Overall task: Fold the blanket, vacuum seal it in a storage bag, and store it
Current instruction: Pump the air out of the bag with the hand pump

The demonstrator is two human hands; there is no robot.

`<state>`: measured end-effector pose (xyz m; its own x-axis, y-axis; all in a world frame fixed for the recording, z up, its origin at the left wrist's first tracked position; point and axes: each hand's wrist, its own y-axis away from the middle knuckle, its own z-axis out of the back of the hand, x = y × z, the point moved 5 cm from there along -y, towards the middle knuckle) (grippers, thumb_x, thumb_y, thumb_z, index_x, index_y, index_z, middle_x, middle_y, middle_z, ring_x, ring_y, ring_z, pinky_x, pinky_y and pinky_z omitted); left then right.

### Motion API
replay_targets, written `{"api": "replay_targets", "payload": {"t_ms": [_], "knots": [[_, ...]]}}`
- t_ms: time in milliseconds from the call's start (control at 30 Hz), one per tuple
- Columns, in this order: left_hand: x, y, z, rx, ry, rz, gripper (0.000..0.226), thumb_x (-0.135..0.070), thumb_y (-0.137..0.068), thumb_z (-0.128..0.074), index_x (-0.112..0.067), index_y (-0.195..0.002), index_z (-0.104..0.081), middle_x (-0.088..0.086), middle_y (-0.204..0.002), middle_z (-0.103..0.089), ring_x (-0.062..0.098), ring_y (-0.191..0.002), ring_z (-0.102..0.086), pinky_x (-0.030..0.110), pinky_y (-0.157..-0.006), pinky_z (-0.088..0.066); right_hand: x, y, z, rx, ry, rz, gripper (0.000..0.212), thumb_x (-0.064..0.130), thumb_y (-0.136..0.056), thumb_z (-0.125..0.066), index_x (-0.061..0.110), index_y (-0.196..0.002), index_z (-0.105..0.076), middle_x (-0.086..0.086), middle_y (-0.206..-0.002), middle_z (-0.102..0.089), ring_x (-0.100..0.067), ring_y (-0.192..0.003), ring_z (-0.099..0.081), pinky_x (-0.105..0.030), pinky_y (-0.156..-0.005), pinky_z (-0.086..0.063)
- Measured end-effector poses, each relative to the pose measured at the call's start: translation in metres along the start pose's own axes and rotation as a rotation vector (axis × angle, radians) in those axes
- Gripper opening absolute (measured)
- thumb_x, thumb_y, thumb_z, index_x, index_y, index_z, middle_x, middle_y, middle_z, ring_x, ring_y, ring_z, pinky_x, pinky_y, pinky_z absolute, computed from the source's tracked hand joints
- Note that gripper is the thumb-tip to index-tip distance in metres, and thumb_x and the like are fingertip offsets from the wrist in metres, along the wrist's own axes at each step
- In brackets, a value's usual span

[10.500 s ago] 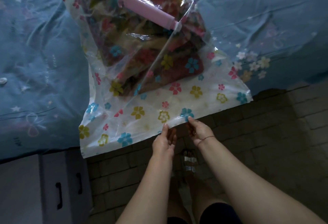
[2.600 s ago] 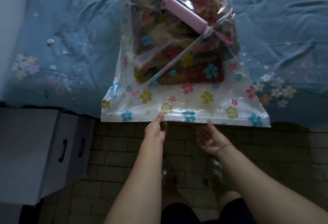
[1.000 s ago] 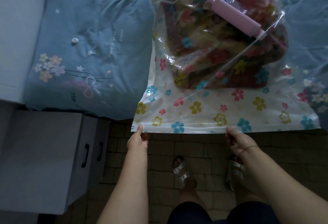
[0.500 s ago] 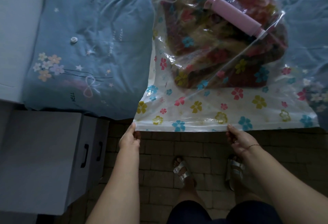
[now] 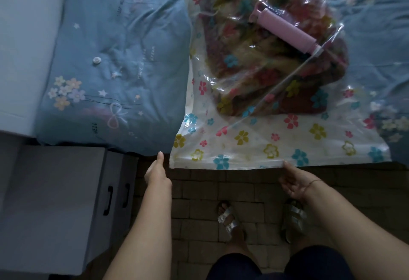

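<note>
Now your left grip (image 5: 158, 173) is hovering just beside the near corner of the storage bag (image 5: 254, 144), fingers curled on nothing, thumb out. Your right grip (image 5: 293, 182) is touching the bag's near edge; whether it is pinching cannot be told. Beyond both grips the blanket (image 5: 254, 73) is lying inside the bag on the bed (image 5: 124, 58), a pink pump (image 5: 285, 31) resting on top.

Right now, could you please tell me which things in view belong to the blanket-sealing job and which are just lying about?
Job: storage bag, folded blanket inside it, pink pump.
Lying about: blue bedspread, grey box, small white disc on the bedspread.
</note>
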<state>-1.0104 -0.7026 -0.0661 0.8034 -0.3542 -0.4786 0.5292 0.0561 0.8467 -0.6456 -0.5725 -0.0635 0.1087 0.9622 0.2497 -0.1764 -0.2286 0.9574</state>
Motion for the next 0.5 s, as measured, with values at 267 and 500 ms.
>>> {"api": "replay_targets", "payload": {"t_ms": [267, 500], "knots": [[-0.039, 0.076, -0.097, 0.166, 0.038, -0.212, 0.015, -0.027, -0.087, -0.074, -0.018, -0.096, -0.067, 0.005, -0.095, -0.07, 0.02, -0.079, -0.069, 0.033, -0.064, -0.06, 0.084, 0.031, 0.016, 0.012, 0.001, 0.272, 0.023, 0.031, -0.091, -0.062, 0.011, -0.084, -0.053, -0.004, -0.071, -0.049, -0.013, -0.062, -0.049, -0.021, -0.052, -0.041], [-0.055, 0.16, -0.247, 0.542, -0.058, -0.284, 0.01, -0.019, -0.094, -0.064, -0.017, -0.086, -0.06, -0.005, -0.065, -0.061, 0.006, -0.056, -0.054, 0.015, -0.047, -0.043, 0.235, 0.074, 0.0, 0.02, 0.234, 0.953, 0.013, 0.019, -0.083, -0.072, 0.012, -0.087, -0.062, -0.008, -0.081, -0.065, -0.017, -0.069, -0.06, -0.017, -0.058, -0.048]]}}
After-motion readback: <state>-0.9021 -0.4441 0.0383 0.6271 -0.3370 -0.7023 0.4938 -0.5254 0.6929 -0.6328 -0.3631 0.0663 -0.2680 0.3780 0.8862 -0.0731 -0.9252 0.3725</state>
